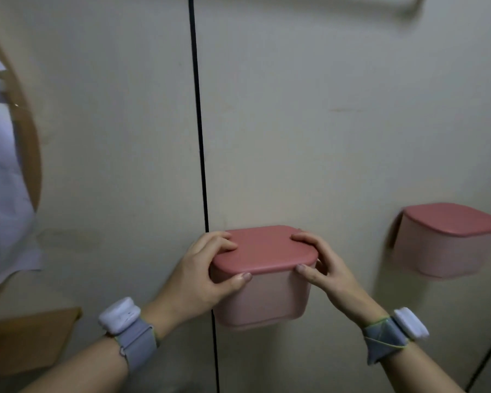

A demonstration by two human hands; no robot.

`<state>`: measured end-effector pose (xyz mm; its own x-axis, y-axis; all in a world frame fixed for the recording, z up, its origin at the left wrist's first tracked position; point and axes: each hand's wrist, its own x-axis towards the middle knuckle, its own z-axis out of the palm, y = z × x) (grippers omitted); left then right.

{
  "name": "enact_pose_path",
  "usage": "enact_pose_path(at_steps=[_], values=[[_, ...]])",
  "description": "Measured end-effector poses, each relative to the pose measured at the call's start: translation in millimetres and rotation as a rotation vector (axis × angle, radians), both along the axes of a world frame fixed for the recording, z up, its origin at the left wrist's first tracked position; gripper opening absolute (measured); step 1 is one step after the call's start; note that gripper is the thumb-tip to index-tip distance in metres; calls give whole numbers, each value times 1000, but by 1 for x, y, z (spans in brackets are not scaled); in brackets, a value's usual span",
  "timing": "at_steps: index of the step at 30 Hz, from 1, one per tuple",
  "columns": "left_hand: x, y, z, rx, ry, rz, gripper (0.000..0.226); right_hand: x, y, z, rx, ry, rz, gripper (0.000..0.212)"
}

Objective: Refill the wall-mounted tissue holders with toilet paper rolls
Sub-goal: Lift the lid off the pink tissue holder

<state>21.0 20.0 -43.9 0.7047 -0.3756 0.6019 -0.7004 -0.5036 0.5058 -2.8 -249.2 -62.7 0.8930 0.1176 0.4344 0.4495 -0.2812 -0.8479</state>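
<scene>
Nearest, two bare forearms enter from below, each wearing a grey strap with a white wrist device — left wristband (125, 327), right wristband (403, 330); beyond them, the left hand (201, 276) and right hand (328, 272) grasp the near tissue holder (262, 302) at its two front corners. Left fingers (221, 243) curl over the dark pink lid (262, 249), the thumb pressed just under the lid's front edge; right fingers likewise lie on the lid top, the thumb beneath its rim; the lid sits closed between the two sets of fingers. Under the thumbs hangs the holder's pale pink body, mounted on the beige wall (309, 137); its contents cannot be seen. A black vertical seam (200, 137) runs behind the left fingertips. Farther right of the right fingers — a second tissue holder (442, 239), lid down, blurred. Far left, white cloth (3, 180) hangs beside a wooden edge.
</scene>
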Motion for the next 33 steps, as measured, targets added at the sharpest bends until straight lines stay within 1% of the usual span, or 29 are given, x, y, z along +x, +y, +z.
enact_pose_path(at_steps=[5,9,12,15,16,18,20,21,23,24,26,28,29,31,33], values=[[-4,-5,-1,-67,-15,50,48,2,-1,3,31,4,12,49],[-4,-8,0,-59,-36,58,55,2,-1,7,29,-11,13,49],[-4,-7,9,-84,-82,37,58,-3,-1,18,4,-83,-4,53],[-7,-2,21,-177,-135,-4,52,-11,1,35,1,-178,9,61],[-9,2,23,-223,-129,-21,49,-13,4,39,-3,-210,19,59],[-16,12,27,-310,-91,-57,44,-16,12,45,-9,-282,20,46],[-27,27,28,-355,-57,-91,48,-19,27,50,-39,-354,-16,36],[-32,34,27,-356,-48,-106,53,-21,34,52,-71,-386,-41,38],[-44,51,25,-316,-51,-107,57,-25,51,56,-122,-444,-72,43],[-49,61,25,-273,-74,-86,55,-28,61,58,-133,-471,-78,40],[-60,85,25,-163,-165,-7,41,-35,84,62,-170,-512,-92,24],[-72,107,23,-25,-283,58,36,-42,112,65,-287,-541,-112,11],[-75,107,21,43,-323,50,36,-44,119,66,-357,-565,-106,8],[-89,123,11,143,-341,29,41,-52,153,60,-480,-553,-31,6],[-100,138,-5,143,-311,16,49,-64,186,47,-580,-509,7,5]])
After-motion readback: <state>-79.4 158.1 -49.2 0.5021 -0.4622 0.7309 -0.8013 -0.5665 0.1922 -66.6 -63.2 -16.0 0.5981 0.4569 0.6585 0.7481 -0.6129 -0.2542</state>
